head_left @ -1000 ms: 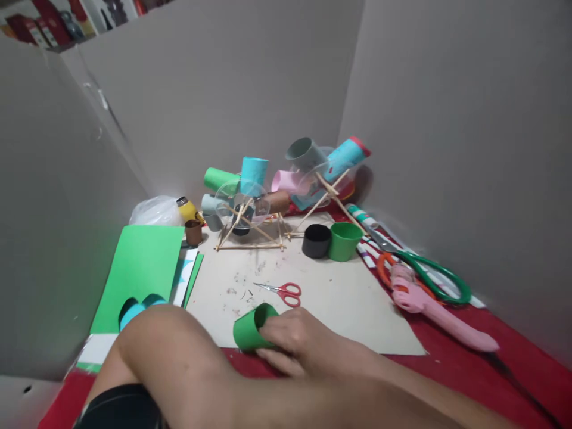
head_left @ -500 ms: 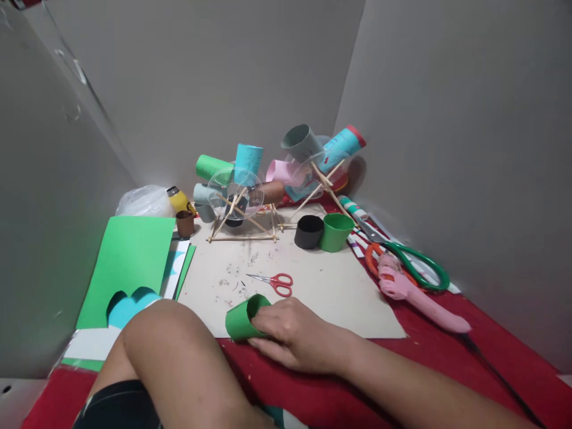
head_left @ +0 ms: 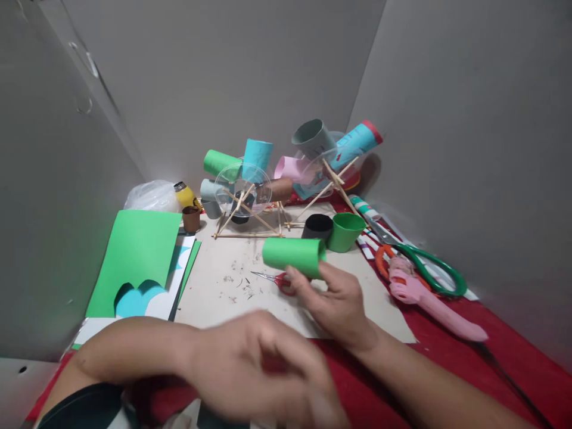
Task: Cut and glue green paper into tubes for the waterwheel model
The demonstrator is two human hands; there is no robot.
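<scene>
My right hand [head_left: 336,304] holds a green paper tube [head_left: 292,255] lifted above the beige cardboard sheet [head_left: 357,280], fingers closed round its right end. The tube lies level, pointing left. My left hand [head_left: 263,369] is low in front, blurred by motion, its fingers curled downward; whether it holds anything I cannot tell. Small red-handled scissors [head_left: 272,278] lie on the cardboard just below the tube.
Two stick-and-tube wheel models [head_left: 243,190] [head_left: 324,164] stand at the back. A black cup [head_left: 317,226] and green cup [head_left: 345,231] sit beside them. Green paper sheets [head_left: 136,256] lie left. Large green scissors [head_left: 420,262] and a pink glue gun [head_left: 429,301] lie right. Grey walls enclose all sides.
My right hand has raised the green tube off the near edge of the cardboard and turned it level. My left hand has swung into view in front, where my knee showed before.
</scene>
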